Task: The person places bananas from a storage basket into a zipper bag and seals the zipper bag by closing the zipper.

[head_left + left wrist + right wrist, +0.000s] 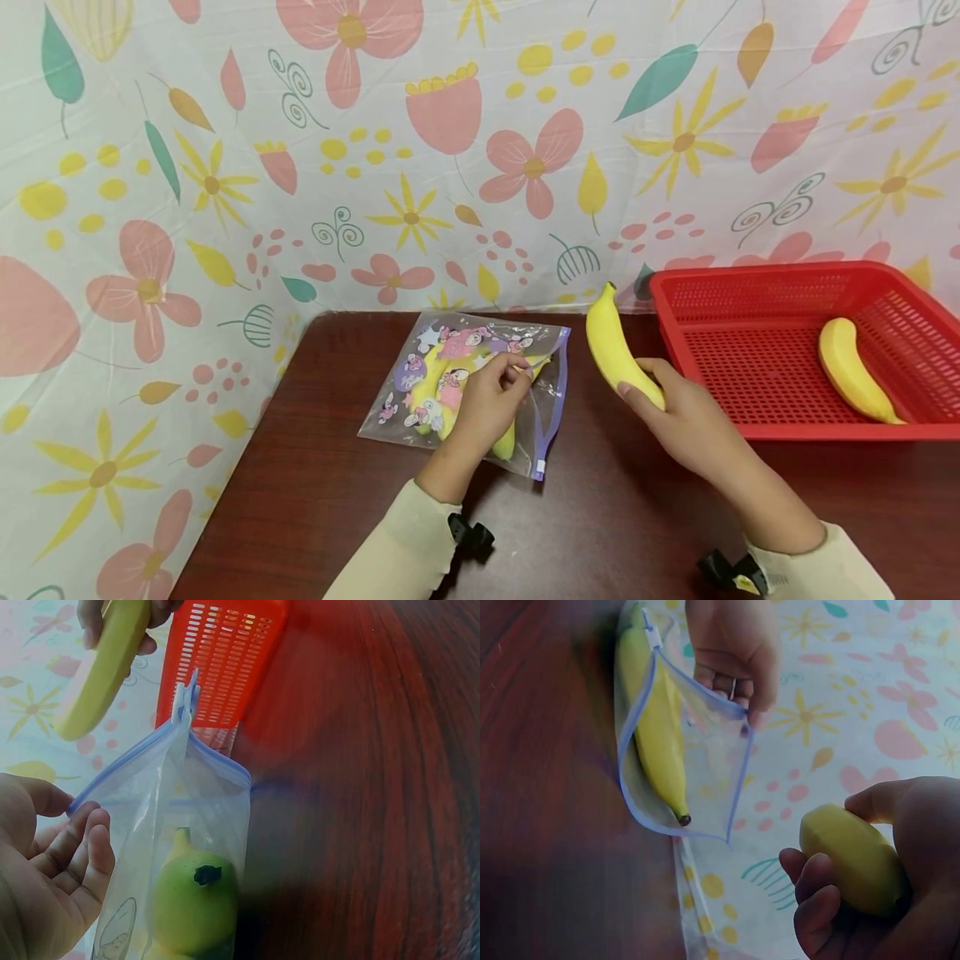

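A clear zip bag (397,408) with cartoon prints and a purple zip edge lies on the table, bananas (660,735) inside it. My left hand (491,396) pinches the purple edge between thumb and finger, and the bag's mouth gapes in both wrist views (217,761). To the right of the bag, my right hand (686,412) grips a banana (617,350) by its lower end, held up above the table with the stem pointing upward. In the left wrist view, a banana's green end (196,900) shows through the plastic.
At the right stands a red plastic basket (667,333) with perforated walls, one banana (855,371) lying inside it. A cloth (480,208) printed with flowers hangs behind and to the left of the dark wooden table (300,500).
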The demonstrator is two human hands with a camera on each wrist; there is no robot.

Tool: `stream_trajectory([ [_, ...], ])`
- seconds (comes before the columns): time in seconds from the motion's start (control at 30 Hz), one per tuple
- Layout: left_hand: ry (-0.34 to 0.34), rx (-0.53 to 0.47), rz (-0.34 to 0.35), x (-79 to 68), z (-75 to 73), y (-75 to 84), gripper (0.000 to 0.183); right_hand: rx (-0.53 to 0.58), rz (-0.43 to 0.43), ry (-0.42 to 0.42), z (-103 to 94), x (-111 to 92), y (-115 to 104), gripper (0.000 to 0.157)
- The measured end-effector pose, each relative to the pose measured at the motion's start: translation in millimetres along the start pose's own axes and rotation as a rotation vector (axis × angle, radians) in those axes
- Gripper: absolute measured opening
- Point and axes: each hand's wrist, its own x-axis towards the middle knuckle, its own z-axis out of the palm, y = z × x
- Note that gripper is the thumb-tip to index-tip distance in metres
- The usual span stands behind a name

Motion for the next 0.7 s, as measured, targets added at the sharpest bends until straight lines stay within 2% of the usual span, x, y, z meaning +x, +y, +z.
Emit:
stream_trajectory([
  [0.53,0.015,-0.005,0.002,-0.7,0.5,-0.1,0.013,-0.040,-0.051,-0.065,24.9,-5,7,0.063],
  [0.7,0.014,-0.015,-0.004,-0.8,0.6,1.0,0.013,-0.023,-0.037,-0.103,30.5,-6,8,0.062],
])
